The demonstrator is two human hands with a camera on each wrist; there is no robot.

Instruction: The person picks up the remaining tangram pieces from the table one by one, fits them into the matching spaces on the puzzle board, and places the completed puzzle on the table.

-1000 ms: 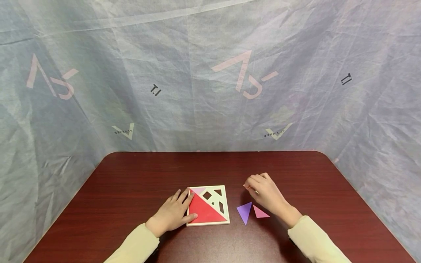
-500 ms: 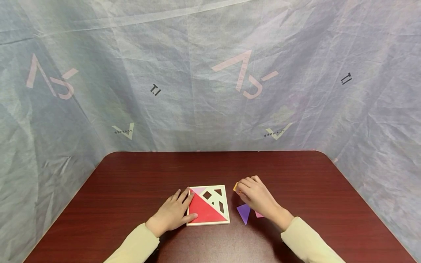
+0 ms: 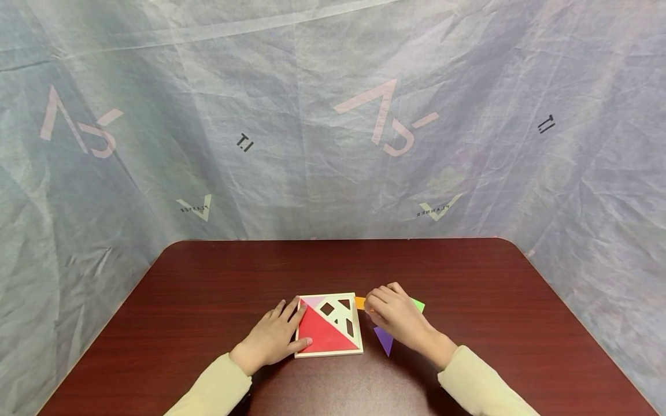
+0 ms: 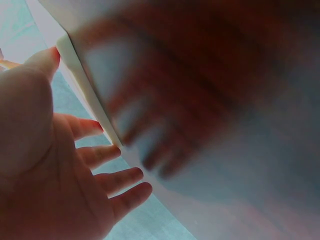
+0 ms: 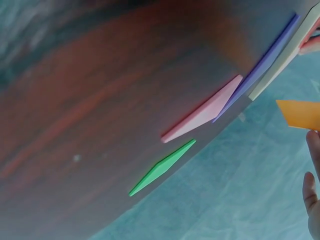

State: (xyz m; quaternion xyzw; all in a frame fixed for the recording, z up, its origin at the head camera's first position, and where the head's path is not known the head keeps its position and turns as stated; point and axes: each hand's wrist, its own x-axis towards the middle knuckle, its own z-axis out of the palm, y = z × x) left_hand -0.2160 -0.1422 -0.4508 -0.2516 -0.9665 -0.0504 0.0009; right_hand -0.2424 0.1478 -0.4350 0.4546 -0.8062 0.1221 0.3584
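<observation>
- Wrinkly fabric backdrop (image 3: 291, 190), shiny reddish wood-grain table (image 3: 234, 271).
- Right hand (image 3: 400, 318) is curled, grip pinching a flat orange piece (image 3: 360, 303), partly hidden by fingers.
- Left hand (image 3: 276, 335): grip spread, fingers straight, resting on the cutout board (image 3: 338, 312), which sits left of the right grip.
- Purple triangle (image 3: 385, 341) on the right grip's near side; pink triangle (image 5: 202, 110) blocked in head view.

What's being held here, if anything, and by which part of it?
The right hand holds the orange piece by the end farther from the puzzle board; the left hand rests on the puzzle board.
</observation>
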